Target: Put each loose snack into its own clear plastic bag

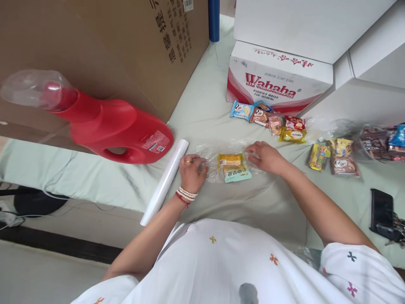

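Clear, crinkled plastic film (pixel 221 162) lies flat on the pale green sheet (pixel 205 109), and both hands pinch its edges. The left hand (pixel 192 172), with one ring and a stack of bead bracelets at the wrist, grips the film's nine o'clock edge with curled fingers. The right hand (pixel 265 157) holds the three o'clock edge between fingertips and thumb. Two flat snack packets sit on the film between the hands, touching: a yellow packet (pixel 230 160) and, at its five o'clock, a mint-green packet (pixel 238 174).

At nine o'clock of the left hand lies one white roll (pixel 165 182), a long smooth cylinder. Beyond it, at ten o'clock, one glossy red detergent jug (pixel 117 133) lies on its side with a clear cap. At twelve o'clock stands one white Wahaha carton (pixel 278 82), with a row of about six small wrapped snacks (pixel 268 119) at its foot. More snack packets (pixel 335 156) lie at three o'clock, and one black phone (pixel 381 211) at four o'clock.
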The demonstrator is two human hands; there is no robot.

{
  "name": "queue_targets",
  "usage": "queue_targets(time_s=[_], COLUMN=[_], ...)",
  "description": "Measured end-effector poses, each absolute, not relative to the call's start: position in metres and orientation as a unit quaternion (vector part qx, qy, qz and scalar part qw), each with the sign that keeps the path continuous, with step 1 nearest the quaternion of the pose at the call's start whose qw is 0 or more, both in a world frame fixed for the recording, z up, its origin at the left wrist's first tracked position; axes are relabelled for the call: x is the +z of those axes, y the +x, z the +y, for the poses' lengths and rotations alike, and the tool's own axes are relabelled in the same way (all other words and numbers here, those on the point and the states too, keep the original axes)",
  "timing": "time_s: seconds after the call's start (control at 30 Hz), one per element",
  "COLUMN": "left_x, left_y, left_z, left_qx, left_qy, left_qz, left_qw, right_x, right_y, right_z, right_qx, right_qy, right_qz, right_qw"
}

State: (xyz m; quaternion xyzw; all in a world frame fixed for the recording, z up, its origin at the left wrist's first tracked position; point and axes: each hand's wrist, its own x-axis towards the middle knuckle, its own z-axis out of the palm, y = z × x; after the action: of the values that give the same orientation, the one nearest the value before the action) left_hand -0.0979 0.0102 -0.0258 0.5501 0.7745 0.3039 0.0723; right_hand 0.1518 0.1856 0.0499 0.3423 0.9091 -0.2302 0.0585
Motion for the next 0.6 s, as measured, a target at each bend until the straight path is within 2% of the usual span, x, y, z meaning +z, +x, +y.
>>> queue_targets(time_s=[0.07, 0.23, 0.4, 0.5, 0.6], left_x=[-0.023, -0.01, 0.014, 0.024, 0.023], left_y=[-0.097, -0.092, -0.082, -0.071, -0.056], left_z=[0.01, 0.006, -0.011, -0.021, -0.022], left_qx=[0.319, 0.369, 0.392, 0.421, 0.391], left_qy=[0.557, 0.544, 0.534, 0.597, 0.706], left_qz=[0.763, 0.753, 0.748, 0.68, 0.59], left_qw=[0.076, 0.045, -0.035, -0.056, -0.006], right_x=[0.051, 0.033, 0.024, 0.029, 0.038], right_y=[0.14, 0.113, 0.12, 0.127, 0.129], right_z=[0.189, 0.183, 0.172, 0.164, 0.155], right_qx=[-0.232, -0.292, -0.341, -0.337, -0.326], right_qy=[0.281, 0.222, 0.198, 0.161, 0.139], right_qz=[0.931, 0.926, 0.918, 0.927, 0.935], right_qw=[0.019, 0.086, 0.03, 0.022, 0.024])
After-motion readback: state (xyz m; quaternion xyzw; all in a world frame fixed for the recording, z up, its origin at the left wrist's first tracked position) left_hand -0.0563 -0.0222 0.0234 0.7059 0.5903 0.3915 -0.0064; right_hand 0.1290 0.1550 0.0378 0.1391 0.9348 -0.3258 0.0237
